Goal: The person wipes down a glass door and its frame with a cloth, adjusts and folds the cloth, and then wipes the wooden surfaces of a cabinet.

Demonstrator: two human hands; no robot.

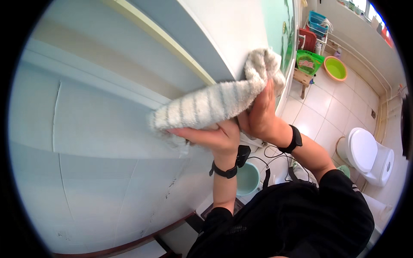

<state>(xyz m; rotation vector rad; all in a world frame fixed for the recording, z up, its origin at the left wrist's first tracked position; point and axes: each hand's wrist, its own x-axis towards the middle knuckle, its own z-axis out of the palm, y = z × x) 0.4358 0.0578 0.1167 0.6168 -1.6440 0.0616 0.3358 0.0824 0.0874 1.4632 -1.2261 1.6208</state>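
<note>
A striped, fluffy cloth (206,104) in cream and grey stretches between my two hands in front of the white door frame (206,35). My left hand (214,135) grips its lower left part, the thumb lying along the near edge. Higher and to the right, my right hand (263,113) has hold of the bunched end, its fingers pressed against the fabric. Part of the cloth hangs below my left hand, partly blurred. Most fingertips are hidden behind the cloth.
White tiled wall (106,190) fills the left. Below my arms stands a light blue basin (247,179) near black cables (274,156). Farther right are a toilet (364,150), a green-and-orange basin (335,68), a small wooden stool (302,79) and a rack with a blue basket (317,24).
</note>
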